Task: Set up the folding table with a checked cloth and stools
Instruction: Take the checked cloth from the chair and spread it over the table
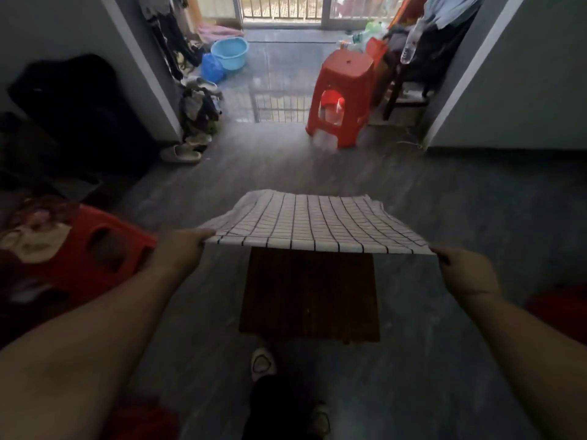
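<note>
— Where is the cloth (311,223)?
— Over the far half of the worktop (309,296), stretched between the hands: the left hand (182,249) pinches its near left corner, the right hand (463,274) its near right corner.
— And around it?
— A near stool (104,249) sits left of the left hand; a far stool (344,87) stands well behind the worktop, to the right; a basin (229,52) is farther back, on the left.

Daylight coming in through the barred balcony doorway (282,7) up top, glaring off the glossy grey floor (279,90). Near room sitting dim; white black-checked cloth (305,220) reading clearly, dark brown slatted counter (309,293) losing detail. Wide-angle bending the grey walls (524,74), corners darkening, everything slightly soft.
</note>
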